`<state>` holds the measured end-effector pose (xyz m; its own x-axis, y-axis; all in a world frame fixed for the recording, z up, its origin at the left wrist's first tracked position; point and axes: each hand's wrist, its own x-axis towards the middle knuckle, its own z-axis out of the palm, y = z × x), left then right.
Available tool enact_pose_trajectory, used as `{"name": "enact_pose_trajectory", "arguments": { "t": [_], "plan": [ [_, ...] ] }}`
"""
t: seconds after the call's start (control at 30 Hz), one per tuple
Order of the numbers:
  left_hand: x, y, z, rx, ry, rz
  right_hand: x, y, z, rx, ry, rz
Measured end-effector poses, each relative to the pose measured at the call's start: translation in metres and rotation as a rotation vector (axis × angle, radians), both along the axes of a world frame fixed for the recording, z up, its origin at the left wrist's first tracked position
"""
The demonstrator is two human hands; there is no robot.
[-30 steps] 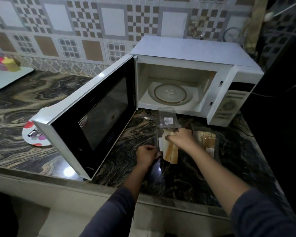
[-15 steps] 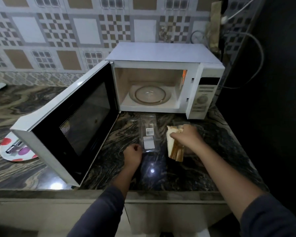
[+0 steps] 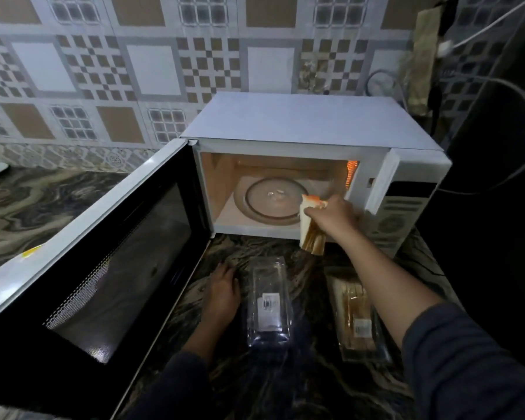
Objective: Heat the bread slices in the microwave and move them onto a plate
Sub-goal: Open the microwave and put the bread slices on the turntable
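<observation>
right hand [image 3: 335,218] raised bread slices [image 3: 311,230] to microwave [image 3: 300,177]

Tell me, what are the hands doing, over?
Right hand holds bread at microwave mouth. Left hand rests on counter beside empty pack. Turntable bare, door open.

— Right hand [image 3: 335,215]?
— Raised and stretched forward, arm nearly straight, dark sleeve pushed back to mid-forearm. Fingers curled tight, clamped on the bread slices [image 3: 311,227], which hang down below the fist.
— And the left hand [image 3: 223,294]?
— Held low and nearer the body, palm down, fingers spread loosely forward, gripping nothing. Wrist straight, forearm angled in from the lower left, sleeve covering it almost to the wrist.
</observation>
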<state>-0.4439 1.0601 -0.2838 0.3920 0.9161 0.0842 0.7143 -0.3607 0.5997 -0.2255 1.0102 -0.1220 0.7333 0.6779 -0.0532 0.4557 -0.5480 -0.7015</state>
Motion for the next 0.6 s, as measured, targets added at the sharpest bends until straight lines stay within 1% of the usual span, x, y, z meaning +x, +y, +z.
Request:
{"name": "enact_pose_trajectory", "arguments": {
  "t": [0.1, 0.2, 0.27, 0.37, 0.43, 0.5, 0.6],
  "plan": [
    [0.008, 0.019, 0.003, 0.055, 0.016, -0.033, 0.013, 0.026, -0.001, 0.044, 0.008, 0.002],
    [0.021, 0.041, 0.003, 0.080, 0.057, -0.062, 0.026, 0.065, -0.005, -0.030, 0.082, 0.054],
    [0.026, 0.045, 0.000, 0.098, 0.096, -0.070, 0.031, 0.087, -0.006, -0.011, 0.111, 0.024],
    [0.029, 0.046, -0.004, 0.127, 0.138, -0.053, 0.035, 0.112, -0.008, 0.042, 0.052, 0.042],
    [0.029, 0.047, -0.005, 0.131, 0.149, -0.052, 0.040, 0.125, -0.012, 0.059, 0.056, 0.044],
    [0.029, 0.048, -0.005, 0.137, 0.151, -0.046, 0.045, 0.135, -0.017, 0.043, 0.056, 0.025],
    [0.029, 0.049, -0.005, 0.138, 0.147, -0.050, 0.046, 0.148, -0.026, -0.024, 0.000, 0.081]
  ]
}}
